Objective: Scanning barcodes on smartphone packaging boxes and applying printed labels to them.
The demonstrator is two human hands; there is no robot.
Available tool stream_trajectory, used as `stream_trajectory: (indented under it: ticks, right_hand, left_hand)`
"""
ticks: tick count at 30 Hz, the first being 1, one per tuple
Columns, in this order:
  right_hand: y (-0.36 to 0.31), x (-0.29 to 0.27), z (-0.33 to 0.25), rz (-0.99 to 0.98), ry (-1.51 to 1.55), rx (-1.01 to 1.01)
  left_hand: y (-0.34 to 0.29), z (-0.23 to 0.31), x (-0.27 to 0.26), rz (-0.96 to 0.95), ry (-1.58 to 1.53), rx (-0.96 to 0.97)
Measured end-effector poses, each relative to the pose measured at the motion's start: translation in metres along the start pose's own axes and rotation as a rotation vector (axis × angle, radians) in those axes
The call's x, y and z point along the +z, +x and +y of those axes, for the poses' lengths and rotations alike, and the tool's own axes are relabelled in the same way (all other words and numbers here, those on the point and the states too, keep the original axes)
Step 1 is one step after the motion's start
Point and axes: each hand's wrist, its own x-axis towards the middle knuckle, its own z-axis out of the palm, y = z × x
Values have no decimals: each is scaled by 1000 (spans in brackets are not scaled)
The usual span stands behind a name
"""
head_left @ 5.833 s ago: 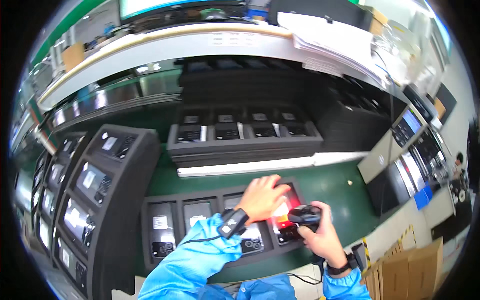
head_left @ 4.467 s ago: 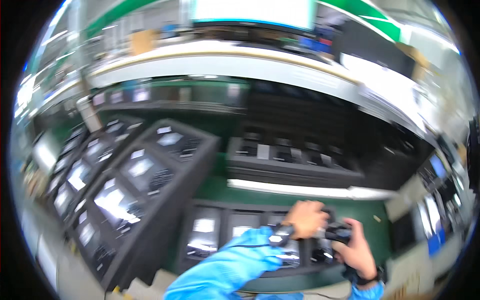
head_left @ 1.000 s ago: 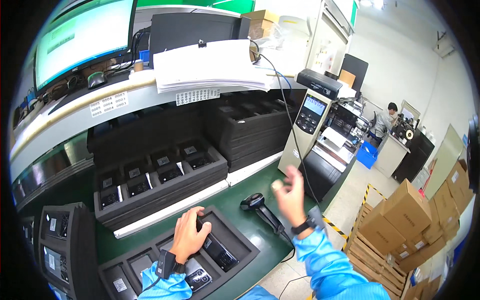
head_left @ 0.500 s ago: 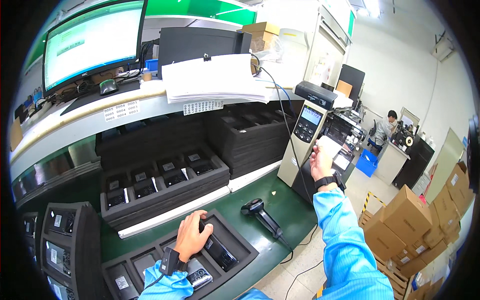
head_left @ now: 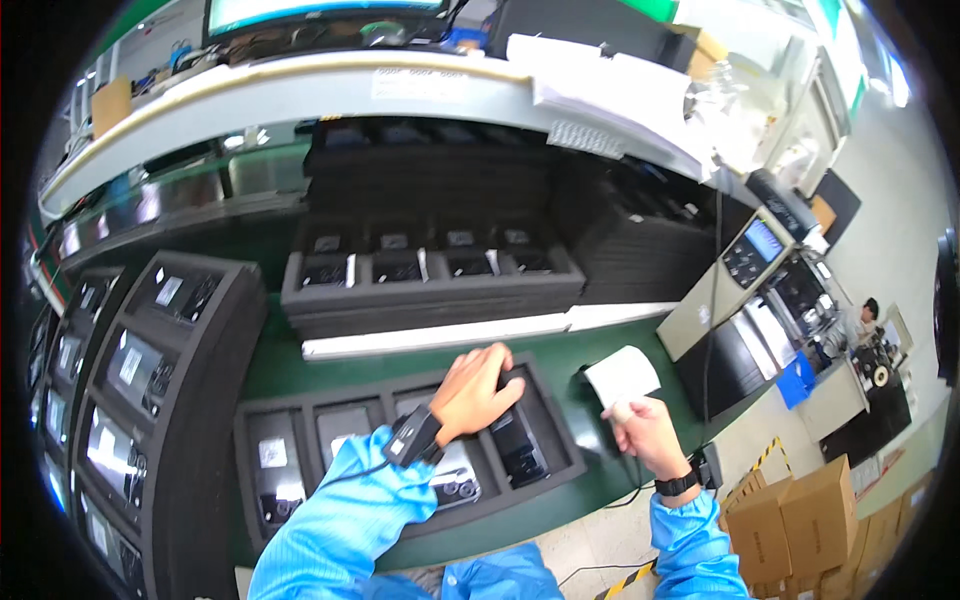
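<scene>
My left hand (head_left: 475,395) is closed around the upper end of a black smartphone (head_left: 520,450), which lies in the right-hand compartment of a black foam tray (head_left: 572,468). More phones sit in the other compartments, including one at the left end (head_left: 274,470) with a white label on it. To the right of the tray, my right hand (head_left: 645,435) pinches a white paper label (head_left: 624,374) between thumb and fingers. The label hangs over the green bench top (head_left: 625,480) and hides most of the black hand scanner behind it.
A label printer (head_left: 735,270) stands at the right end of the bench. Foam trays with phones are stacked behind (head_left: 430,300), and others stand tilted at the left (head_left: 195,400). A shelf (head_left: 300,90) with papers (head_left: 610,85) overhangs them. Cardboard boxes (head_left: 800,530) are on the floor at right.
My right hand has brought the white label from the printer back toward the tray. My left hand stays on the phone. The view has turned left and down.
</scene>
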Motion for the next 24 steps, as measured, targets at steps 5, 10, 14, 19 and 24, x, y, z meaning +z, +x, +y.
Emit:
stream_trajectory:
  ticks: [5,10,14,19,24]
  right_hand:
    - [6,44,-27,-608,-402,36]
    - [10,44,-34,-531,-974,-75]
    - [3,33,-12,303,-483,-231]
    - [30,23,20,573,-660,-354]
    - [35,31,25,644,-750,-425]
  left_hand:
    - [2,-1,0,21,-44,24]
    - [-1,-3,-2,-29,15,38]
    - [-5,-5,4,-60,238,121]
    - [-6,-7,7,-103,278,105]
    - [-10,-6,6,-114,335,97]
